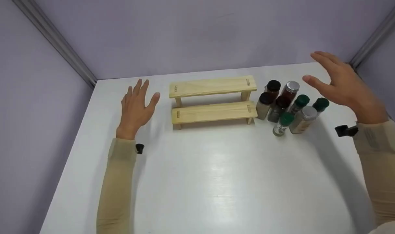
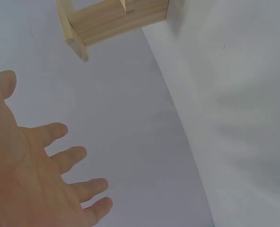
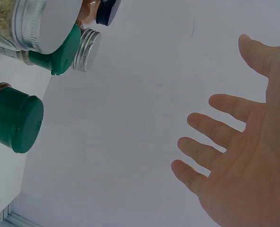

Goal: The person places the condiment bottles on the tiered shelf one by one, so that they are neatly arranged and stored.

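My left hand (image 1: pixel 135 109) hovers at the left of a two-tier wooden shelf (image 1: pixel 213 112), fingers spread and nothing held. The left wrist view shows the same hand (image 2: pixel 40 165) with its fingers apart, a corner of the shelf (image 2: pixel 116 21) above it. Off to the right, my right hand (image 1: pixel 345 83) is raised behind and beside a cluster of spice jars, empty, thumb apart from the fingers. Among the jars are a green-capped jar (image 1: pixel 283 123) in front, a silver-lidded jar (image 1: pixel 304 119) and a black-capped jar (image 1: pixel 264 105) close to the shelf's right end.
A white table (image 1: pixel 217 182) carries the shelf and the jars. A pale wall (image 1: pixel 197 35) rises along its back edge, with grey metal posts at the corners. Each sleeve cuff has a small black wrist camera (image 1: pixel 346 130).
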`<state>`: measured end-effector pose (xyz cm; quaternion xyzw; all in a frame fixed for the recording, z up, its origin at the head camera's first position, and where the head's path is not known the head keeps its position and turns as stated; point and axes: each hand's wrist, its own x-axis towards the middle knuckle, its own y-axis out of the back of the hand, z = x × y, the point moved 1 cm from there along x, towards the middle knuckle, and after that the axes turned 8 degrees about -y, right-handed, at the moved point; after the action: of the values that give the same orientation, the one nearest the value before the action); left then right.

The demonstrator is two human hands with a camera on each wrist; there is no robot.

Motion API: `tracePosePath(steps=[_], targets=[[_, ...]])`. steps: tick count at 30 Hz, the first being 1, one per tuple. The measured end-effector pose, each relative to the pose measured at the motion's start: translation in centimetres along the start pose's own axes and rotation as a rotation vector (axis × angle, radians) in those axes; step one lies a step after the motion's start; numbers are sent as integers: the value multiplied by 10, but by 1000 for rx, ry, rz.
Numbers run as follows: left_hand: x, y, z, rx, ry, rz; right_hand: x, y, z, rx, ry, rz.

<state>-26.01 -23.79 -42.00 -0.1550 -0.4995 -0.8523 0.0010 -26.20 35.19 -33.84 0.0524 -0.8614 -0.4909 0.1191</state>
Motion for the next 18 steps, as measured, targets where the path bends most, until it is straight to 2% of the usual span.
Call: tracePosePath(steps=[5, 9, 12, 18], targets=[[-8, -23, 3, -172, -3, 10, -24, 0, 7, 38, -5, 68], [-19, -40, 3, -360, 51, -17, -39, -4, 13, 72, -26, 95], [-26, -50, 5, -495, 91, -28, -48, -8, 18, 84, -5, 134], [-29, -66, 8, -667, 138, -50, -60, -15, 29, 137, 51, 190]])
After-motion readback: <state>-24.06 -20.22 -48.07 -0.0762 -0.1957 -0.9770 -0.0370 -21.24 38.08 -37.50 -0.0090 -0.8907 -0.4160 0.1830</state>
